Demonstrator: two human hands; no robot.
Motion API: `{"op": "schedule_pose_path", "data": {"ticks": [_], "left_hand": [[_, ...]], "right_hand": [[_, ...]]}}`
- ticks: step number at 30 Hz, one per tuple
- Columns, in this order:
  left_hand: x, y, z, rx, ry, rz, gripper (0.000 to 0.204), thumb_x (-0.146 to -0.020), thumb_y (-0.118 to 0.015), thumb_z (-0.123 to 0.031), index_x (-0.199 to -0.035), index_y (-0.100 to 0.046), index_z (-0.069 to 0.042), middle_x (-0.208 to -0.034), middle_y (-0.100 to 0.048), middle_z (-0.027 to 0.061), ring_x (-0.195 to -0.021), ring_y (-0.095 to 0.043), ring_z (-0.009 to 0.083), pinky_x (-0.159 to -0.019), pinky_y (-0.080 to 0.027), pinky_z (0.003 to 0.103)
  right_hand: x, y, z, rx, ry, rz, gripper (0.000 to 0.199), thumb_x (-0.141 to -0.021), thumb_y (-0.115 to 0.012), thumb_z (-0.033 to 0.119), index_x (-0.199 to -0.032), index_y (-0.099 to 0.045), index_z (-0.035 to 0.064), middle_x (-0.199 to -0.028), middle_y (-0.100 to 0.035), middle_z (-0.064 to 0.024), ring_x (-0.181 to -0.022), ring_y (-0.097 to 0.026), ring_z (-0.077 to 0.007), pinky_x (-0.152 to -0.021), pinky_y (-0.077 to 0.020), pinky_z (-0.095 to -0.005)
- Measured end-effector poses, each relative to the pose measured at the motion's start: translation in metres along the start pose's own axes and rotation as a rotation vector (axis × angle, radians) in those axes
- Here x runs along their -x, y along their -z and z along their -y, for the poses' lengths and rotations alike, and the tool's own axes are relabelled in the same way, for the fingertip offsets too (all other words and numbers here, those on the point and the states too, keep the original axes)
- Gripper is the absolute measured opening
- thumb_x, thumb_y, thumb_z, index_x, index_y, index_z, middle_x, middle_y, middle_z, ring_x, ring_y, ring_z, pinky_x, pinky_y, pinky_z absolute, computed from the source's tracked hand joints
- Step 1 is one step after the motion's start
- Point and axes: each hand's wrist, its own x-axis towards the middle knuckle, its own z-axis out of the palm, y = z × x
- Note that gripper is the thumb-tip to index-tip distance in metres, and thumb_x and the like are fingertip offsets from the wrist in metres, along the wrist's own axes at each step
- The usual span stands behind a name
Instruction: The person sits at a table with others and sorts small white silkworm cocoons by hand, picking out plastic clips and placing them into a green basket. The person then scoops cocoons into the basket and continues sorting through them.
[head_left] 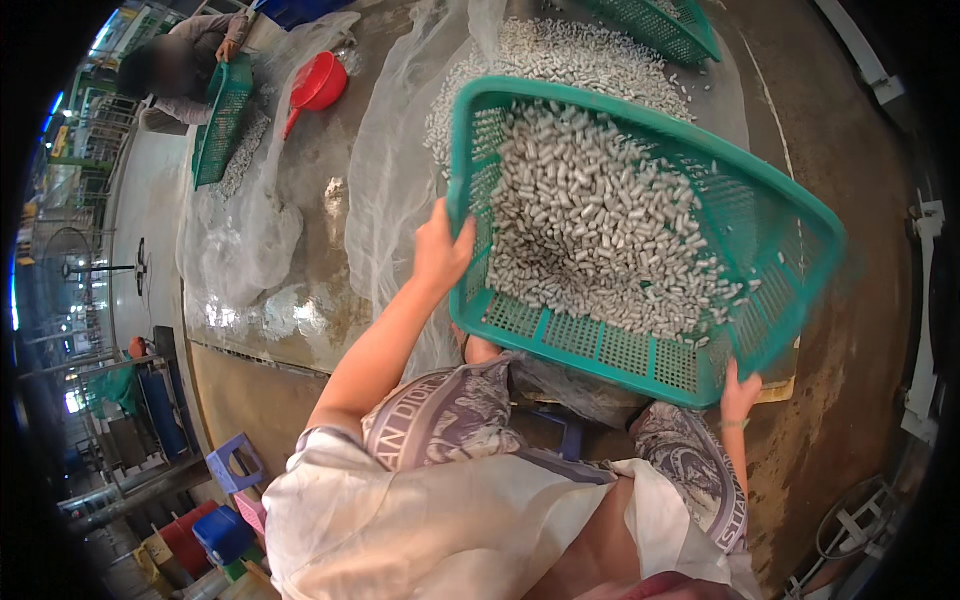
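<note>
A green perforated plastic basket [648, 367] is held up in front of me, tilted, with its right end blurred by motion. Inside lie many small grey-white cylindrical pieces [590, 210], heaped toward the left and middle. My left hand [440, 252] grips the left rim, thumb on the inner side. At the near right corner, my right hand [738, 393] grips the rim; part of its fingers is hidden behind the basket wall. More of the same pieces form a pile [570, 55] on the floor beyond the basket.
A second green basket [660, 28] stands beyond the pile. Translucent sheeting [390, 150] spreads over the wet floor. Toward the far left are a red scoop [319, 82] and a crouching person [180, 75] holding another green basket [222, 122]. A purple stool [235, 462] sits at lower left.
</note>
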Motion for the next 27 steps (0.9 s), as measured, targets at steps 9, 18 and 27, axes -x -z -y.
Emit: {"op": "schedule_pose_path", "data": {"ticks": [9, 18, 27], "left_hand": [[0.012, 0.012, -0.005, 0.141, 0.006, 0.007, 0.029, -0.079, -0.059, -0.013, -0.103, -0.050, 0.001, -0.070, -0.061, 0.0188, -0.065, -0.061, 0.0361, -0.057, -0.045, 0.039], [-0.002, 0.001, -0.002, 0.039, 0.090, 0.110, 0.027, -0.080, -0.058, -0.012, -0.099, -0.047, 0.002, -0.076, -0.061, 0.0242, -0.070, -0.060, 0.0398, -0.060, -0.045, 0.043], [-0.014, -0.018, 0.020, -0.213, 0.191, 0.303, 0.034, -0.078, -0.057, -0.017, -0.101, -0.044, 0.006, -0.084, -0.059, 0.0305, -0.083, -0.057, 0.0459, -0.073, -0.044, 0.050]], "right_hand": [[0.008, 0.014, 0.002, -0.094, 0.014, -0.046, 0.019, -0.081, -0.060, 0.012, -0.083, -0.058, -0.0072, -0.067, -0.060, -0.0082, -0.058, -0.051, -0.0162, -0.058, -0.0420, -0.0314], [-0.022, 0.019, 0.009, -0.126, 0.075, 0.007, 0.025, -0.080, -0.061, 0.013, -0.089, -0.060, -0.0092, -0.084, -0.065, -0.0148, -0.071, -0.057, -0.0194, -0.070, -0.0450, -0.0336], [-0.038, 0.006, -0.018, -0.040, -0.138, 0.179, 0.023, -0.072, -0.060, 0.008, -0.089, -0.062, -0.0079, -0.080, -0.065, -0.0099, -0.074, -0.057, -0.0157, -0.071, -0.0447, -0.0303]]}}
